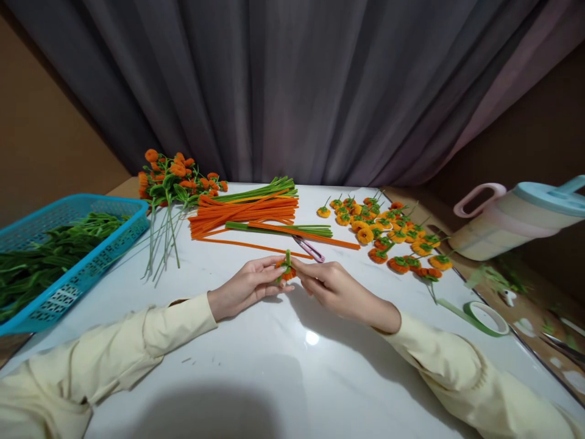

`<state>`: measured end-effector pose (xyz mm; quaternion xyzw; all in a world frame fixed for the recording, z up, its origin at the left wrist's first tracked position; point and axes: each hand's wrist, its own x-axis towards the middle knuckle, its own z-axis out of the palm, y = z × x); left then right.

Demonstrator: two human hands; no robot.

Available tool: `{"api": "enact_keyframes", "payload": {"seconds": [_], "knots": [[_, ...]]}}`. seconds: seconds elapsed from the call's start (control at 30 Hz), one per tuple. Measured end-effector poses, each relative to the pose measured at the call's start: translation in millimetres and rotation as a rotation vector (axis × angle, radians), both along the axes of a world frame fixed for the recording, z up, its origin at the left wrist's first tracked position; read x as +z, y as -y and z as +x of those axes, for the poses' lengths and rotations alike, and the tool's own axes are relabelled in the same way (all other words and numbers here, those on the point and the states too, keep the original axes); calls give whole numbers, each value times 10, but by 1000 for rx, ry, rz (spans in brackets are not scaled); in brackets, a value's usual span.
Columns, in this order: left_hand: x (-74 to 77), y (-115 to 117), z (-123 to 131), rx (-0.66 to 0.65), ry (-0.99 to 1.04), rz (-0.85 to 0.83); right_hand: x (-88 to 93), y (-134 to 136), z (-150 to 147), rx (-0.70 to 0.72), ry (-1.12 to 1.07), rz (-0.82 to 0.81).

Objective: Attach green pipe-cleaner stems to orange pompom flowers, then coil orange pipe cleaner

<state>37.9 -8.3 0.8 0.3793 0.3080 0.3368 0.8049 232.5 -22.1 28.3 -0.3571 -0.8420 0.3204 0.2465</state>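
My left hand [247,283] is closed in a pinch around a small orange pipe-cleaner flower [288,274], held just above the white table. A short green pipe cleaner [287,257] stands up from the flower's top. From the other side, the fingertips of my right hand [340,291] are pressed together at this green piece; the exact contact is partly hidden. Just beyond my hands lie a pink utility knife [311,249] and a pile of orange pipe cleaners [247,212], with green pipe cleaners [274,187] behind.
A blue basket [75,286] of green pipe-cleaner leaves stands at left. Stemmed orange flowers [178,169] lie at the back left. Several yellow and orange flower heads [364,235] spread at right, near a green tape roll [488,319], a tumbler [516,222] and scissors [567,349].
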Motion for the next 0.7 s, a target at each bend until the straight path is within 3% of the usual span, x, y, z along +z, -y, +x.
{"api": "enact_keyframes", "payload": {"seconds": [0.13, 0.23, 0.3, 0.43, 0.53, 0.6, 0.7], "knots": [[14, -12, 32, 61, 34, -48, 130, 24, -7, -116, -107, -563], [-5, -79, 12, 153, 72, -76, 133, -37, 73, -132, -141, -739], [-16, -119, -12, 175, 122, -124, 60, -91, 143, -138, -22, -633], [2, -137, -52, 77, 190, -262, -147, -131, 217, -237, 400, 39], [21, -129, -77, -27, 199, -312, -200, -93, 198, -177, 583, 319], [21, -134, -97, -122, 193, -309, -172, -60, 170, -110, 563, 406], [10, -149, -126, -263, 177, -295, -100, -10, 129, -35, 339, 551]]}}
